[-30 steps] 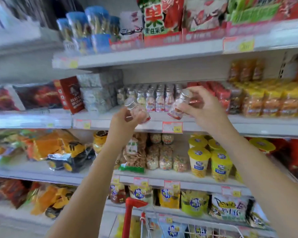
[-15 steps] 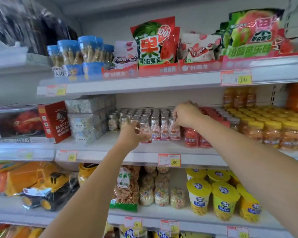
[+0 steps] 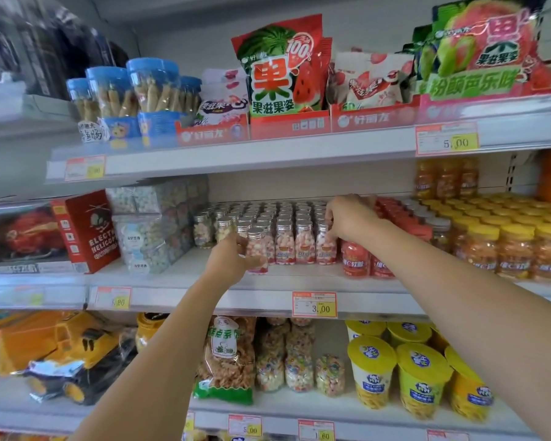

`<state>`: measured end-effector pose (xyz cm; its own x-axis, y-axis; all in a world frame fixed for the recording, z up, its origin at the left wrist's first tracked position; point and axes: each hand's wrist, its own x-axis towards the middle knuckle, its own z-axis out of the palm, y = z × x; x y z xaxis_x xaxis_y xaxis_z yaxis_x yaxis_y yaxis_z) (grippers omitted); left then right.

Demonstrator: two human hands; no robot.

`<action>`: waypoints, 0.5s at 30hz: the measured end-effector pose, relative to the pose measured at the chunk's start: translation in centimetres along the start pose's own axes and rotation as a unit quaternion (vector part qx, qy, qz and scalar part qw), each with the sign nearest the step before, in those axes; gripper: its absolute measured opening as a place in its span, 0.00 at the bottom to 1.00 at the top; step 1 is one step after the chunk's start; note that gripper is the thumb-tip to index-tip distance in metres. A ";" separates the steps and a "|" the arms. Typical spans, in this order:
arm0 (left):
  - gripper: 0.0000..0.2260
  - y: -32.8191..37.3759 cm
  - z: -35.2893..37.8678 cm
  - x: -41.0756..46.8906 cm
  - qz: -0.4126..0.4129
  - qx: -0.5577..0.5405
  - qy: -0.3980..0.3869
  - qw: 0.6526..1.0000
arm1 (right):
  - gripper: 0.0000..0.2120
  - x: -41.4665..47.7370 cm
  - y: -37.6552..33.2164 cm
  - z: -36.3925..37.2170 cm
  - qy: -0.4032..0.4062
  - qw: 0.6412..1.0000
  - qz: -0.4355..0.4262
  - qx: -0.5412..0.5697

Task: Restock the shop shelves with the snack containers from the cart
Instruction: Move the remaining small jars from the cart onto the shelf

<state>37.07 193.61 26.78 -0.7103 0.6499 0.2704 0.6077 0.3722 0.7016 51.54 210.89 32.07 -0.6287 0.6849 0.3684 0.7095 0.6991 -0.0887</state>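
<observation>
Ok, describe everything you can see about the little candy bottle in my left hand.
The candy bottle is small and clear, apparently plastic, with a silver screw cap and a pink label near its base. Pink and white candies fill it. It is upright at the front of the middle shelf, just ahead of the rows of matching bottles. Your left hand grips its left side; whether its base touches the shelf is unclear.

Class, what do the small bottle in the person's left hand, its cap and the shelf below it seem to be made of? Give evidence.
The small bottle: clear glossy plastic, possibly glass; the pink and white sweets show through. Its cap: silvery, metal or metallised plastic; it glints. The shelf: white painted metal, probably; thin, flat, matte.
</observation>
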 end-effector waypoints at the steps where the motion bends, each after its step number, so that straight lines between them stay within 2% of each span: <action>1: 0.31 0.0 0.0 0.0 0.003 0.005 0.000 1.000 | 0.18 -0.1 0.0 -0.1 0.005 1.000 -0.001 -0.007; 3: 0.32 0.1 -0.1 0.0 0.009 0.011 -0.005 1.000 | 0.18 -0.4 -0.2 -0.3 0.004 1.000 -0.004 -0.021; 8: 0.21 0.4 0.0 -0.4 0.003 -0.006 -0.017 1.000 | 0.17 -0.7 -0.2 -0.5 0.013 0.999 -0.024 -0.042; 10: 0.21 0.6 0.2 -0.6 0.004 -0.010 -0.017 1.000 | 0.17 -1.3 -0.1 -0.8 0.041 0.997 -0.055 -0.031; 12: 0.24 1.0 0.4 -0.9 0.003 -0.017 -0.010 1.000 | 0.16 -2.3 0.0 -1.1 0.092 0.990 -0.106 0.023; 15: 0.26 1.6 0.8 -2.1 -0.007 -0.042 0.022 0.999 | 0.09 -5.5 0.0 -1.1 0.142 0.960 -0.204 0.132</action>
<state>39.82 193.35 26.79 -0.7344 0.6147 0.2877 0.5669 0.3226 0.7580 55.31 206.88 31.07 -0.6985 0.2865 0.6558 0.2943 0.9503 -0.1018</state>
